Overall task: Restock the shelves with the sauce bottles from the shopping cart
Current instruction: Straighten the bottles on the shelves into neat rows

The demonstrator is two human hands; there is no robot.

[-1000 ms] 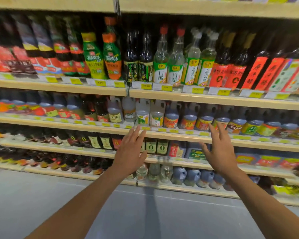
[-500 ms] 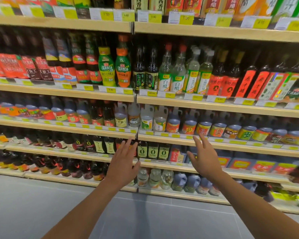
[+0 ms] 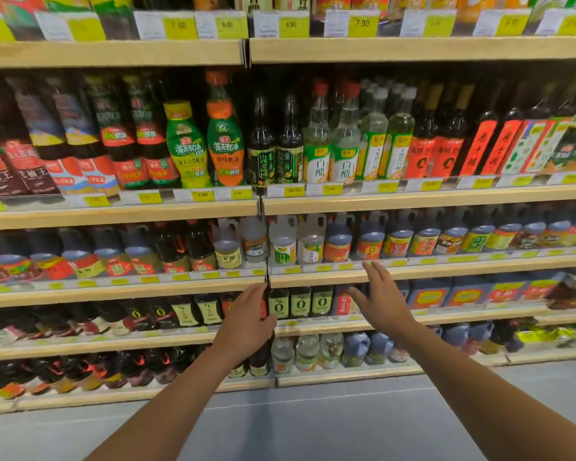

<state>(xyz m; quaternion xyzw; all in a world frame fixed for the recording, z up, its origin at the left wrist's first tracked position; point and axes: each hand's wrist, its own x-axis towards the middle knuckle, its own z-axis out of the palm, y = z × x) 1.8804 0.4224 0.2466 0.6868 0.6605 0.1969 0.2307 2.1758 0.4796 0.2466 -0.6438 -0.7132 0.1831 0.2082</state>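
I'm dropping my left hand (image 3: 246, 322) and right hand (image 3: 384, 302) away from the shelves (image 3: 413, 202) ahead, both spread wide and empty, so I'm likely heading back to the cart.

Tilted up from a second ago, bringing in the top shelf (image 3: 113, 53) with its row of price tags (image 3: 180, 26) and cutting down the floor (image 3: 296, 420). Brought the right hand (image 3: 384, 304) leftward, nearer the left hand (image 3: 246, 324). Closed the left fingers (image 3: 258, 294) from a spread; perhaps reaching closer to the small dark bottles (image 3: 300, 302), hard to judge through blur.
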